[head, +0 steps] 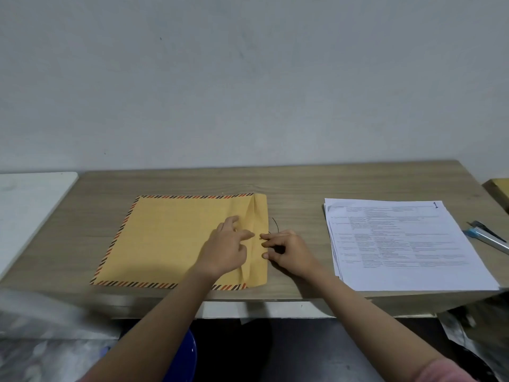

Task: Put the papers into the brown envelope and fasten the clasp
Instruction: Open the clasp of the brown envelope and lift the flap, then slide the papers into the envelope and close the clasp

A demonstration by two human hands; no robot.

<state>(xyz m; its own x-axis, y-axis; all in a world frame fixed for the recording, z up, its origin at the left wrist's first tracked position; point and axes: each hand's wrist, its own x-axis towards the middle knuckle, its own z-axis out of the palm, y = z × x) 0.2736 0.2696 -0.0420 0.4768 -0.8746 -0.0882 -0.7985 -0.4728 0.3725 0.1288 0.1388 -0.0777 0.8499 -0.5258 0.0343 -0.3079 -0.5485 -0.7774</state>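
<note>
Our left hand presses the brown envelope flat, fingers extended; our right hand pinches the clasp. We should open it gently, sparing the flap.

The envelope lies on the table at centre frame, its flap on its right side. The papers lie at right, well apart, with pens just beyond them at the right edge.

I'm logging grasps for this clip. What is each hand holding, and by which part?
The right hand pinches the clasp string where it meets the brown envelope's flap. The left hand holds nothing; its fingers rest on the envelope beside the flap.
</note>
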